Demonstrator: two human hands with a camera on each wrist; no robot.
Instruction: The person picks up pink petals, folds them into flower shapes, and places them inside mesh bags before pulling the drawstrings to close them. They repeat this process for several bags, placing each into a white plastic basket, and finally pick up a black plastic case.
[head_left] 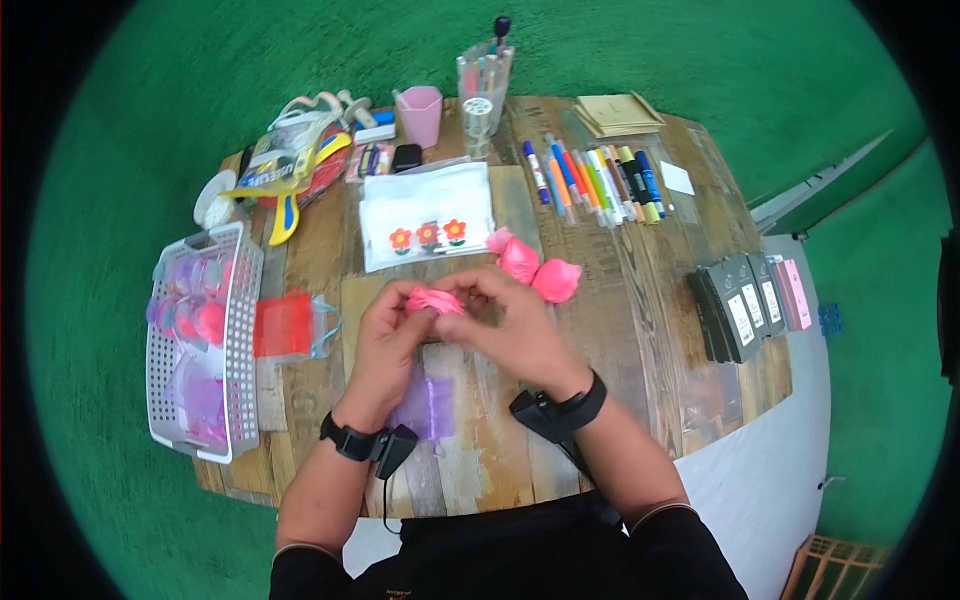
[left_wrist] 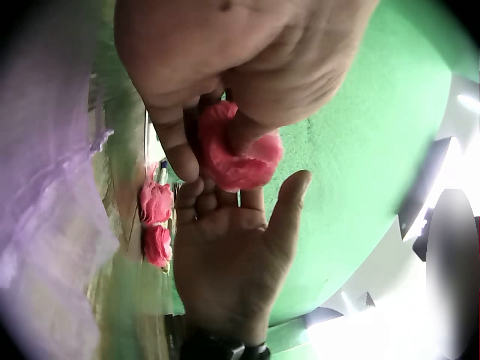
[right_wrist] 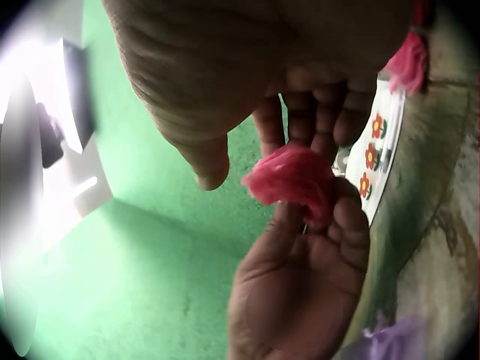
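My left hand point(head_left: 385, 325) holds a crumpled pink petal-like piece point(head_left: 435, 302) over the middle of the table, its thumb pressing into the soft folds in the left wrist view. Opposite it, my right hand point(head_left: 515, 325) has its fingers stretched toward the piece and touching its edge. The right thumb stands apart from the pink piece in the right wrist view. Just beyond the hands lie two similar pink bundles point(head_left: 556, 281). A sheer purple drawstring bag point(head_left: 428, 408) lies on the table beside the left wrist. Behind the hands is a white pouch point(head_left: 425, 205) with red flowers.
A white basket point(head_left: 245, 330) of colourful items stands at the left, with a red sheer bag point(head_left: 283, 325) beside it. Markers point(head_left: 605, 185) lie in a row at the back. Dark boxes point(head_left: 730, 308) stand at the right; a pink cup point(head_left: 421, 117) is at the far edge.
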